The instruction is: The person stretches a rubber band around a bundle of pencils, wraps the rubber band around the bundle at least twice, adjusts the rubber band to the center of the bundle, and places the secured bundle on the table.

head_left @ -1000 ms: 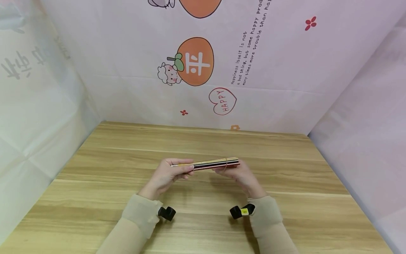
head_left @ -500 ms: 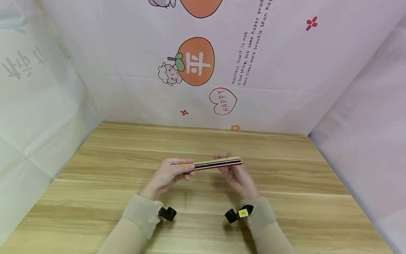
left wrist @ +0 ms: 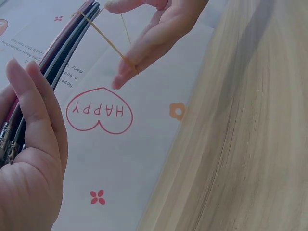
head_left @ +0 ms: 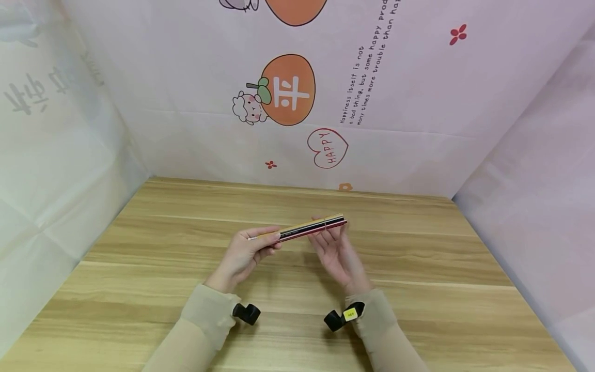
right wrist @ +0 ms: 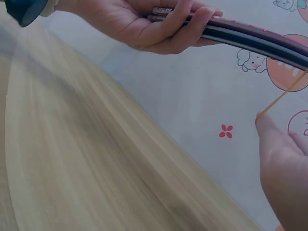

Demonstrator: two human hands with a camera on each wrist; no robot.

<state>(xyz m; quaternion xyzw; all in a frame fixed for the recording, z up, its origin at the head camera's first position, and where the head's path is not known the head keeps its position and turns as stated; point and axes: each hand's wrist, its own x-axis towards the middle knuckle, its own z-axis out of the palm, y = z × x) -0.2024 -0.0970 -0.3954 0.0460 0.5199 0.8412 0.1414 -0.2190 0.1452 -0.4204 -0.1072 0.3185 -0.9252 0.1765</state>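
My left hand (head_left: 244, 256) grips a bundle of several pencils (head_left: 304, 229), with yellow, black and dark red barrels, near the ends that bear metal ferrules (left wrist: 6, 134). The bundle is held above the table, its far end tilted up to the right. Around that far end runs a thin tan rubber band (left wrist: 107, 39). My right hand (head_left: 338, 258) is under and beside this end, palm turned up. Its fingers (left wrist: 156, 43) look fairly straight, and the band is stretched from the pencils over one finger near its tip. The pencils partly hide the right fingertips in the head view.
A wood-grain table (head_left: 186, 217) lies below both hands. Printed white cloth (head_left: 395, 155) with orange fruit drawings and lettering stands behind it, and more cloth rises at both sides. Black wrist cameras (head_left: 246, 313) stick out from both sleeves.
The pencils' far end has risen and shifted slightly left. My right hand has turned palm up and moved left, its fingers now below and behind the bundle. The left hand keeps its grip.
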